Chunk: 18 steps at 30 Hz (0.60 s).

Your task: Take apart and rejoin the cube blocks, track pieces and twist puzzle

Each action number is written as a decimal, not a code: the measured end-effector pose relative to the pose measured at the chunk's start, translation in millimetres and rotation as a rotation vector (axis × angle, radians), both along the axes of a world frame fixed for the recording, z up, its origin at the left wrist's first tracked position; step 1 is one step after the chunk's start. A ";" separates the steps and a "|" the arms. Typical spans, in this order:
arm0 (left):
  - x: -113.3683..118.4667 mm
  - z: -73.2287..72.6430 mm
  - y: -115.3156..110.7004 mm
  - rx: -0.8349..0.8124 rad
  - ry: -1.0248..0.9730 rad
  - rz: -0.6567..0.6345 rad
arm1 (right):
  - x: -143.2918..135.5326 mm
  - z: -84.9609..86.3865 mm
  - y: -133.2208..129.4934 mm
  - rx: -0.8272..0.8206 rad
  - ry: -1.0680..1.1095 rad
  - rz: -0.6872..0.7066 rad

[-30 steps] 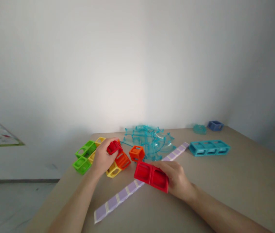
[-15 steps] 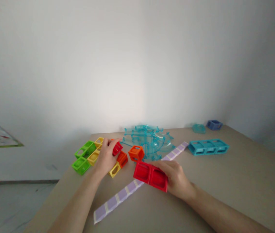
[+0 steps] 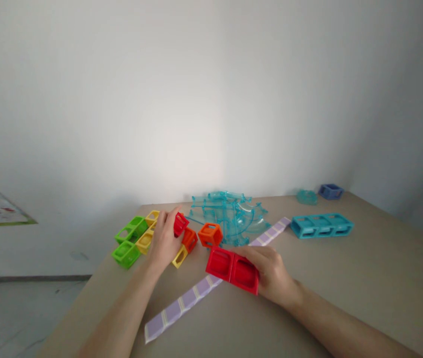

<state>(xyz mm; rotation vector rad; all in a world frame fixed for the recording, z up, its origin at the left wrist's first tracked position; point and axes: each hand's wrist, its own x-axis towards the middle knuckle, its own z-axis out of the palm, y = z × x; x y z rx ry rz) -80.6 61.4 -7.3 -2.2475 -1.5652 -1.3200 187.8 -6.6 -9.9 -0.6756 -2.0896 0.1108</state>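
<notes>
My left hand [image 3: 164, 241] is closed on a red cube block [image 3: 180, 224] above the yellow and orange blocks. Part of that cube is hidden behind my fingers. In my right hand [image 3: 273, 273] is a pair of joined red blocks [image 3: 232, 270], held over the lilac strip. An orange cube [image 3: 210, 234] stands on the table between my two hands. Beside my left hand lie another orange block [image 3: 189, 240] and a yellow block [image 3: 179, 257]. More yellow blocks [image 3: 145, 240] are partly covered by that hand, and green blocks [image 3: 126, 254] lie to their left.
Clear teal track pieces [image 3: 230, 214] are heaped by the wall. A lilac banded strip [image 3: 181, 307] runs diagonally across the table [image 3: 368, 288]. A row of joined teal blocks [image 3: 321, 226] lies right, with a blue block [image 3: 331, 191] and a clear teal piece [image 3: 306, 197] behind.
The red cube in my left hand has lifted and turned slightly, showing more of its face. My right hand and its red blocks have hardly moved.
</notes>
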 end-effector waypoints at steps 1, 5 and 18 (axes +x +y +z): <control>0.2 0.7 0.5 -0.030 -0.032 0.013 | -0.1 0.3 -0.2 0.002 0.001 0.000; -1.7 5.0 2.7 -0.210 -0.330 0.062 | -0.3 1.1 -1.7 -0.002 -0.003 -0.002; -2.1 25.1 1.5 -0.464 -1.446 -0.115 | -1.0 4.5 -2.4 -0.019 0.004 0.004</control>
